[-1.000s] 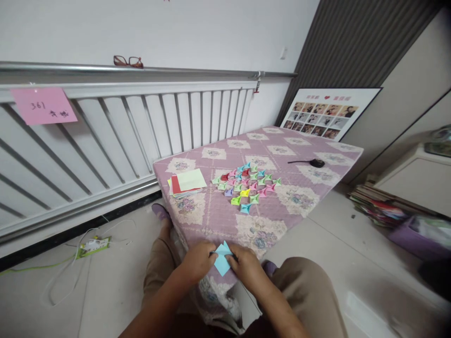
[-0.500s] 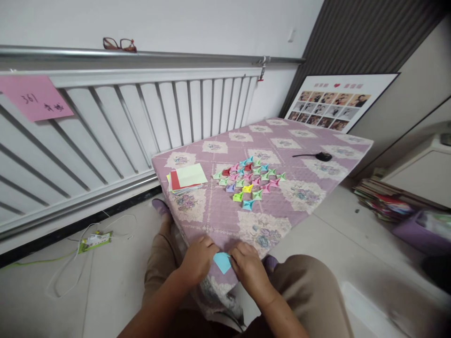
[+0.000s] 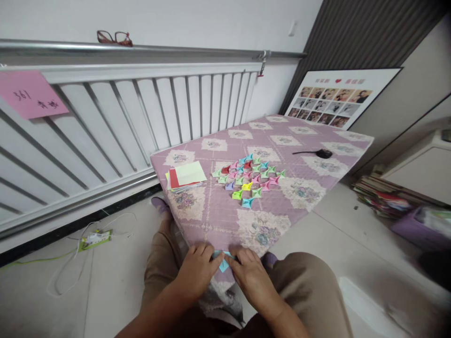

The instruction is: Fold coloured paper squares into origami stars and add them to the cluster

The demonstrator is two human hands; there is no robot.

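A small piece of light-blue folding paper [image 3: 224, 265] lies at the near corner of the table, partly covered by my fingers. My left hand [image 3: 199, 267] grips its left side, thumb pressed on the paper near the middle. From the other side my right hand [image 3: 248, 270] holds it, thumb and fingers closed on the right part. Both thumbs nearly meet over the paper. Farther up the table stand several small folded paper shapes [image 3: 247, 186] in blue, green, pink, red, yellow and purple. Left of them lies a stack of paper sheets [image 3: 190, 173], pale green on top.
A flowered purple cloth [image 3: 218, 211] covers the table. A black long-handled object [image 3: 323, 153] lies at its right. Behind stands a white radiator [image 3: 197, 103], with glasses [image 3: 114, 38] on the pipe above. A photo board [image 3: 338, 96] leans at the back; a power strip [image 3: 95, 239] lies on the floor.
Both thumbs have moved inward over the blue paper, which shows less of its surface and now has a line down its middle. The view has shifted slightly.
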